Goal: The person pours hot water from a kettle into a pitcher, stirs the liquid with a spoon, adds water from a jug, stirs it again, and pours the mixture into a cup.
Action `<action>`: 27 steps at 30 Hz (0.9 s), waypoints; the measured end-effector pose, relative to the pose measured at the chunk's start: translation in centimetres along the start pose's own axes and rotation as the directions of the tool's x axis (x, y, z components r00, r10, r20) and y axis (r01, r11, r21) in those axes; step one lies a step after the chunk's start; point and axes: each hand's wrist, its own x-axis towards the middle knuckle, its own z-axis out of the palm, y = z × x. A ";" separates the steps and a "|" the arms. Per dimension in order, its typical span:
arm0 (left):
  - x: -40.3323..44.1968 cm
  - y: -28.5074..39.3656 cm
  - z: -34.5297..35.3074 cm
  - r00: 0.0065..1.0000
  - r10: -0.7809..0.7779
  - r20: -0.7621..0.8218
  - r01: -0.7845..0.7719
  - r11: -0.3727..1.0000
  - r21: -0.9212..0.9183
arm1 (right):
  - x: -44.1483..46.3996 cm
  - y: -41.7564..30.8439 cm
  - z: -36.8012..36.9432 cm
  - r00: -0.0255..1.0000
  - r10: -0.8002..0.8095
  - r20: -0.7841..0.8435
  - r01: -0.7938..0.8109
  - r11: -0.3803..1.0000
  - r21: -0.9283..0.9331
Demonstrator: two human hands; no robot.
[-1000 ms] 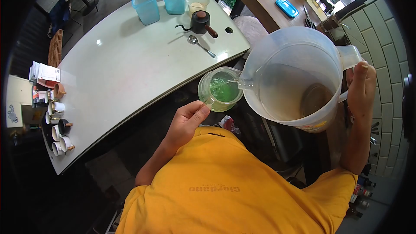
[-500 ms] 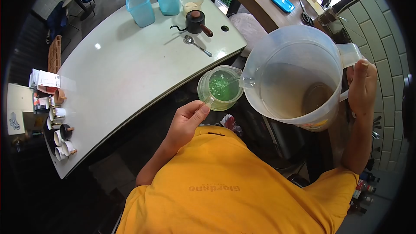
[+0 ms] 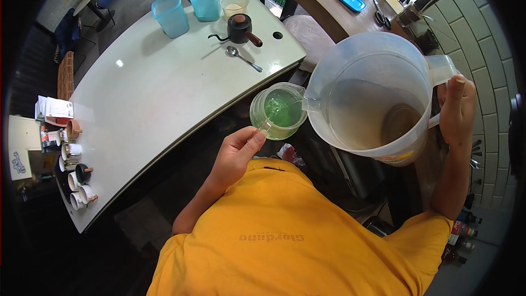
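Observation:
My right hand point(image 3: 457, 107) is closed round the handle of a large translucent plastic pitcher point(image 3: 356, 104), tipped to the left. From its spout a clear stream runs into a smaller clear measuring jug point(image 3: 256, 115), which holds green-looking liquid with a stirred surface. My left hand point(image 3: 239, 151) pinches the small jug's handle between thumb and fingers. The jug is held in the air beside the counter edge, just under the pitcher's spout. Inside the pitcher, a round darker patch shows at the bottom.
On the white counter point(image 3: 148, 109) stand two blue containers point(image 3: 170, 15), a clear cup point(image 3: 234, 5), a black gooseneck kettle point(image 3: 239, 28) and a spoon point(image 3: 245, 59). Several mugs point(image 3: 83, 172) line its left end. Scissors point(image 3: 380, 13) and a blue lid point(image 3: 350, 0) lie on the wooden counter.
The view has shifted slightly, so the counter and its items sit a little further left. Both hands keep their holds, and the stream still runs into the jug.

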 end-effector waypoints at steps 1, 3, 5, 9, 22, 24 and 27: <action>0.1 -0.1 0.0 1.000 0.009 -0.001 -0.009 1.000 0.008 | 0.0 -0.1 0.0 1.000 0.005 -0.004 -0.005 1.000 -0.005; 0.1 -0.1 0.0 1.000 0.005 0.004 -0.005 1.000 0.008 | -0.1 -0.2 0.0 1.000 0.012 -0.009 -0.012 1.000 -0.011; 0.2 0.0 0.1 1.000 0.000 0.010 -0.001 1.000 0.007 | -0.2 -0.3 -0.1 1.000 0.016 -0.014 -0.016 1.000 -0.004; 0.3 0.0 0.3 1.000 0.005 0.013 -0.005 1.000 0.005 | -0.5 -0.2 -0.3 1.000 0.013 -0.017 -0.014 1.000 -0.010; 0.2 0.3 0.3 0.996 -0.057 0.067 0.056 0.998 0.018 | -1.8 -0.5 -0.7 0.998 0.051 -0.048 -0.053 0.998 -0.030; 0.3 0.2 0.4 0.996 -0.056 0.068 0.056 0.998 0.011 | -1.9 -0.5 -0.9 0.997 0.054 -0.047 -0.056 0.998 -0.032; 0.3 0.3 0.4 0.996 -0.053 0.071 0.053 0.999 0.012 | -2.2 -0.5 -0.9 0.998 0.051 -0.047 -0.053 0.998 -0.034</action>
